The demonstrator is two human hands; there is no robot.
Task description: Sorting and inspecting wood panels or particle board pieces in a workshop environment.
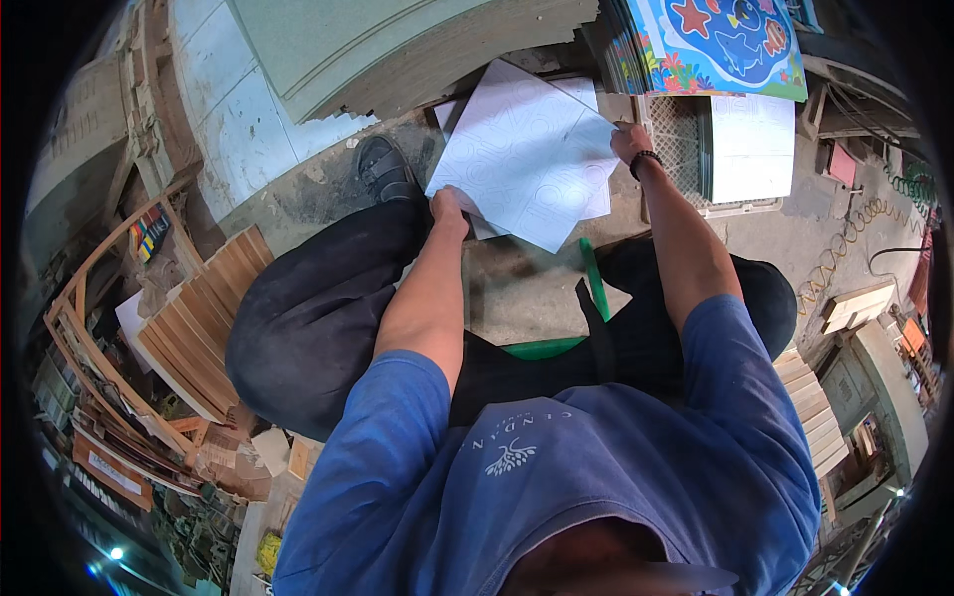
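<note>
A white sheet point(522, 149) with outlined letter shapes is held up in front of me, turned at a slant. My left hand point(449, 208) grips its near left corner, and my right hand point(630, 143), with a dark bead bracelet at the wrist, grips its right corner. Beneath it, the edges of more white sheets point(596, 197) stick out; how many cannot be seen. Right of my right hand, a stack of white sheets point(753, 149) with outlines rests on a pale plastic crate point(674, 127).
Printed boards point(734, 48) with sea animals are stacked at the upper right. A large pale green board stack point(417, 45) stands ahead. Wooden slats point(205, 320) lie by my left knee. A coiled air hose point(842, 246) trails at the right. Something green point(594, 279) shows between my legs.
</note>
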